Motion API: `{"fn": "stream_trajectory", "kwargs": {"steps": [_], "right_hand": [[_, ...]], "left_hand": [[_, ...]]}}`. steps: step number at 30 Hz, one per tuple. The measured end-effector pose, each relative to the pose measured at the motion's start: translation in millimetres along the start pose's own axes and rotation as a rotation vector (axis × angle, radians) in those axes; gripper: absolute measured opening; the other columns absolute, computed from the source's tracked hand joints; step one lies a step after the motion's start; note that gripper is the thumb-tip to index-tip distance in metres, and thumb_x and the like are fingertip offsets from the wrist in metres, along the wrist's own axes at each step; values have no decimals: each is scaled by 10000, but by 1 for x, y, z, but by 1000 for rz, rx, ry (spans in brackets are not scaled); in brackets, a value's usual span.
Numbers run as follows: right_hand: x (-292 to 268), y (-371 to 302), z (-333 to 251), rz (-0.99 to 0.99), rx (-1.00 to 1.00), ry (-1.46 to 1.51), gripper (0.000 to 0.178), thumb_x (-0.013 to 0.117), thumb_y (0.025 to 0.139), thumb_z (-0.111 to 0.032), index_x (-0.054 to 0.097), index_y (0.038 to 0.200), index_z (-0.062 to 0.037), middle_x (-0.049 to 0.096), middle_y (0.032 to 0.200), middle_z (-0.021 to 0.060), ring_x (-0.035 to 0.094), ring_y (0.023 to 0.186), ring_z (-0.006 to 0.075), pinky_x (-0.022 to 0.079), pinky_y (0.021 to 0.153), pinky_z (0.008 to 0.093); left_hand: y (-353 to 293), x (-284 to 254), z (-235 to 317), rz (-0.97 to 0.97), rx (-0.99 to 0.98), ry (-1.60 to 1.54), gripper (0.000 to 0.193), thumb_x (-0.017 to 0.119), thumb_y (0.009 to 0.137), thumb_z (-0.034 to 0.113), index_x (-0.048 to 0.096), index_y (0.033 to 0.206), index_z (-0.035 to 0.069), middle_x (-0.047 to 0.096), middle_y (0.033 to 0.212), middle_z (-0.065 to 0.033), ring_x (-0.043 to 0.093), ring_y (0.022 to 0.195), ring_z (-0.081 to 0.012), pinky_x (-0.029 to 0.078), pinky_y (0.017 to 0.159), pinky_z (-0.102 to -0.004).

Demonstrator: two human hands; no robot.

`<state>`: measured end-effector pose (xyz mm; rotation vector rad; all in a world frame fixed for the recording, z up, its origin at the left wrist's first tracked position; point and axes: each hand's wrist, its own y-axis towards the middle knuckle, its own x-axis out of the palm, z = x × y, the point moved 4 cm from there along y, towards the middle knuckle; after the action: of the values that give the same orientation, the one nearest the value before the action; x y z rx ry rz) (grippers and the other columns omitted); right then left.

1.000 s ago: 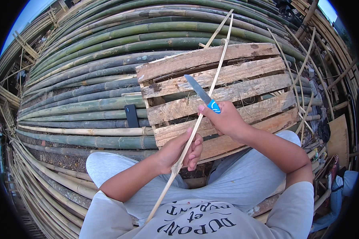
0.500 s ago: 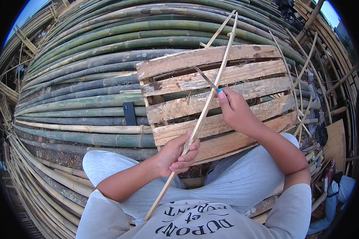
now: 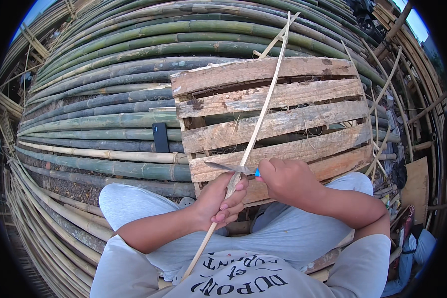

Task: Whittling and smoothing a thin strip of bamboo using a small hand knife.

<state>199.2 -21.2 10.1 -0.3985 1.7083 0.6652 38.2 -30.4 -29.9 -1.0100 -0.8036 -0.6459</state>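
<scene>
My left hand (image 3: 218, 201) grips a long thin bamboo strip (image 3: 263, 109) that runs from my lap up and away over a wooden pallet (image 3: 293, 119). My right hand (image 3: 285, 181) holds a knife with a blue handle; its blade (image 3: 228, 167) lies crosswise, pointing left, against the strip just above my left fingers. Both hands hover over the pallet's near edge, above my knees in light grey trousers.
A big stack of green and grey bamboo poles (image 3: 109, 89) fills the ground ahead and to the left. A small dark flat object (image 3: 160, 137) lies on the poles beside the pallet. Loose strips, boards and clutter lie on the right (image 3: 407, 164).
My right hand has brought the knife down from high on the pallet to the strip near my left hand; the blade now lies crosswise. The strip stands a little steeper.
</scene>
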Motion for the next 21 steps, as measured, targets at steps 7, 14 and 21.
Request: {"fn": "stream_trajectory", "kwargs": {"steps": [7,14,21], "right_hand": [[11,14,24,109,-86,6,228,684,851,-177,490,787,-76,536,638,68,580,505,242,468,449,367],[-5,25,69,231,207,-236,234,650,901,-209,481,793,-89,537,623,62,576,478,225,454,427,364],[7,27,79,147,203,-248,227,617,944,-217,491,811,-82,566,601,72,605,471,250,469,420,366]], "left_hand": [[4,-4,14,118,-10,85,415,220,1086,391,430,825,145,302,433,36,319,264,-87,213,254,-228],[-4,-1,16,115,-5,98,410,229,1081,386,416,812,138,307,446,30,306,268,-82,208,249,-221],[-7,3,15,163,10,183,387,250,1075,368,408,810,134,302,453,32,299,269,-78,212,239,-222]]}}
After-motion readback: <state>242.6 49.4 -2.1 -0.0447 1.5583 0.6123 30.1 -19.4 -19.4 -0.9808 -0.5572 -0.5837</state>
